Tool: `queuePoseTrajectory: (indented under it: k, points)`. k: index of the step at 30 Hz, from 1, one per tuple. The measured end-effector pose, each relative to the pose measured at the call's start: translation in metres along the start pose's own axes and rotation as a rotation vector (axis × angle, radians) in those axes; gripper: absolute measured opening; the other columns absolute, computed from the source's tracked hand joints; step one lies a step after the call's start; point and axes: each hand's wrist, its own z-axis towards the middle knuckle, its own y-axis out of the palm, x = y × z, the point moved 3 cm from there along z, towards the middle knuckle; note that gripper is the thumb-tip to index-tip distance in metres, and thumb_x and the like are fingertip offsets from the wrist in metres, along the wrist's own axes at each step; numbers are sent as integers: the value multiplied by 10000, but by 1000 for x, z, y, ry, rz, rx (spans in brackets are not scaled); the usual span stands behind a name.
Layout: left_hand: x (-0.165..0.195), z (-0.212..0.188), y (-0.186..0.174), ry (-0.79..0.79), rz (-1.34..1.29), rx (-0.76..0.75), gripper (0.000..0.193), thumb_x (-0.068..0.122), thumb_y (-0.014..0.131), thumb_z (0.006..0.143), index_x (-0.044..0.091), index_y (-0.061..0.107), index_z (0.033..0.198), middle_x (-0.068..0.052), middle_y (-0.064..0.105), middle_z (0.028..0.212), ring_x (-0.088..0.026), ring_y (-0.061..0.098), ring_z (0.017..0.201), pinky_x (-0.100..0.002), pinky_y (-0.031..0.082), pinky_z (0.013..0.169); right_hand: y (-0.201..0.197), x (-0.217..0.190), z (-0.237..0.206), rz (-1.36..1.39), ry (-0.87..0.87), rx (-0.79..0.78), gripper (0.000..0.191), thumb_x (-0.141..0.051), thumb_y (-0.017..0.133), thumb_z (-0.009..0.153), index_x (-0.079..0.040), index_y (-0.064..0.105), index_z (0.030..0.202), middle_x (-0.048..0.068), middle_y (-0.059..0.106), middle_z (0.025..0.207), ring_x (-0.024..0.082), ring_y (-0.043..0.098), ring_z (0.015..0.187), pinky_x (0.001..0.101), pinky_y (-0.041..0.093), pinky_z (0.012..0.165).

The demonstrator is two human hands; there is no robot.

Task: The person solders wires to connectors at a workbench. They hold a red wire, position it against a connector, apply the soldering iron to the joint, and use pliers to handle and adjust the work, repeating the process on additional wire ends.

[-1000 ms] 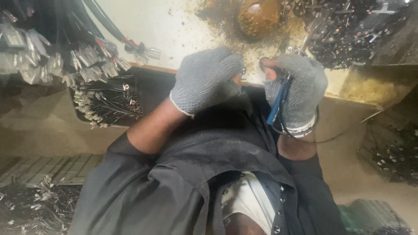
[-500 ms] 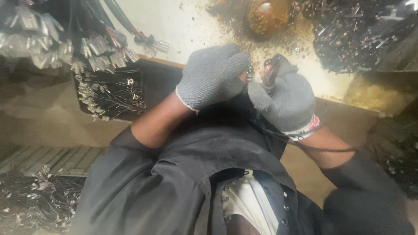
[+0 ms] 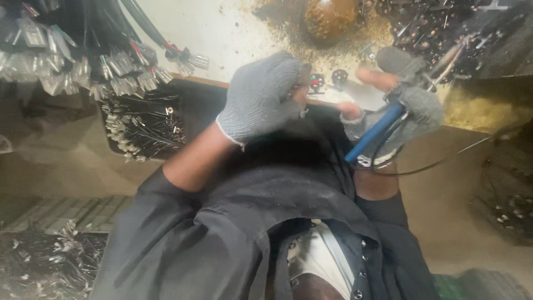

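Grey knitted cloth gloves (image 3: 261, 97) (matt, coarse), glossy blue plastic-handled tool (image 3: 375, 132), bright metal terminals (image 3: 119, 75)

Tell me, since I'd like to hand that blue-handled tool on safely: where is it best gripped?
Probably on the blue handles, gripped partway along, coming from the lower, body-facing side. They jut out long and bare below the right hand, while the metal working end points up toward the bench and is blurred. The left hand is closed on something small nearby.
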Motion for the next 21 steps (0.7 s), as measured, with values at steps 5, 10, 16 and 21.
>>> queuePoseTrajectory:
  k: [5,10,16,21]
  points:
    - [4,-3,0,6,-106,-137,169,134,749,908,135,651,1045,-73,633,928,-303,672,831,-414,515,699,-6,-9,10,-82,-117,-212,491,-416,863,762,32,737,917,119,770,941,205,653,742,415,563,783]
    - [21,10,0,16,-60,-153,219,169,774,912,137,637,1080,-83,635,940,-326,668,847,-433,516,703,-4,0,8,580,539,-253,414,-310,956,791,-38,806,1065,67,744,866,186,688,771,274,547,671]
    - [15,10,-41,-181,-119,-290,421,210,776,839,112,625,1219,-104,660,964,-329,681,831,-418,530,685,-15,0,9,356,128,-146,422,-310,906,891,-54,638,1091,68,743,1010,201,704,970,332,550,918]
    - [21,36,-74,-51,121,-373,183,224,775,931,123,719,1073,-97,648,889,-331,658,826,-421,507,696,-12,14,6,93,132,21,300,-252,865,788,-19,782,956,64,674,805,195,623,763,314,487,712]
